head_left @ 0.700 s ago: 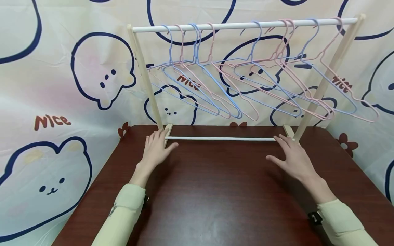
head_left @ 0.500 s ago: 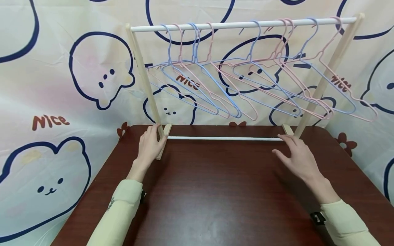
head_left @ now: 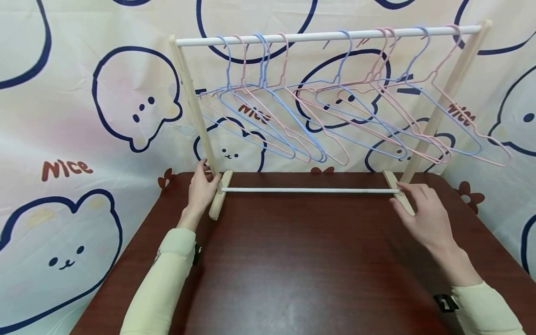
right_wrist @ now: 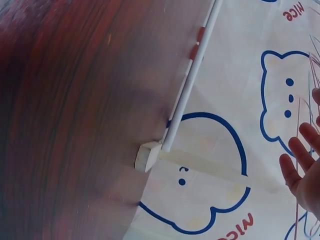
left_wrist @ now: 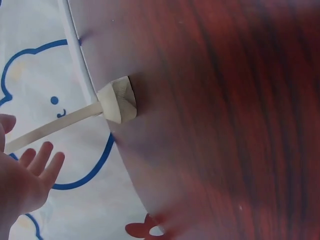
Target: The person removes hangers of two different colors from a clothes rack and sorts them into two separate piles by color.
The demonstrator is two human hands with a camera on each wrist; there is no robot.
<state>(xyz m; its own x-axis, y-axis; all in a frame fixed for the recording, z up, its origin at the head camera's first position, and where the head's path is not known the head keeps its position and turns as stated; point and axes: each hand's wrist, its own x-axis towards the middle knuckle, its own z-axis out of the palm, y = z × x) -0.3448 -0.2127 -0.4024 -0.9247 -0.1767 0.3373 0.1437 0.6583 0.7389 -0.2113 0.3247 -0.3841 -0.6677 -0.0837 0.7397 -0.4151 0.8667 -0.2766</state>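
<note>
A clothes rack has a white top rail (head_left: 310,36), pale wooden posts and a thin white lower bar (head_left: 310,190). Blue and pink hangers (head_left: 289,107) hang from the rail. My left hand (head_left: 202,188) is at the bottom of the left post (head_left: 197,111), its thumb near the post and its fingers on the outer side. The left wrist view has those fingers (left_wrist: 52,169) spread, with the post passing between them and the thumb. My right hand (head_left: 429,223) is beside the right foot (head_left: 404,197), fingers slightly bent; spread fingers (right_wrist: 300,145) appear in the right wrist view.
The rack stands at the back of a dark brown table (head_left: 301,260). Behind and beside the table hangs a pale curtain (head_left: 138,102) printed with bears and flowers. Black straps (head_left: 445,302) sit at both wrists.
My left hand has moved outward and slightly up along the left post, uncovering the left foot. The right hand has shifted right, uncovering the lower bar's right end. The rack and hangers look unmoved.
</note>
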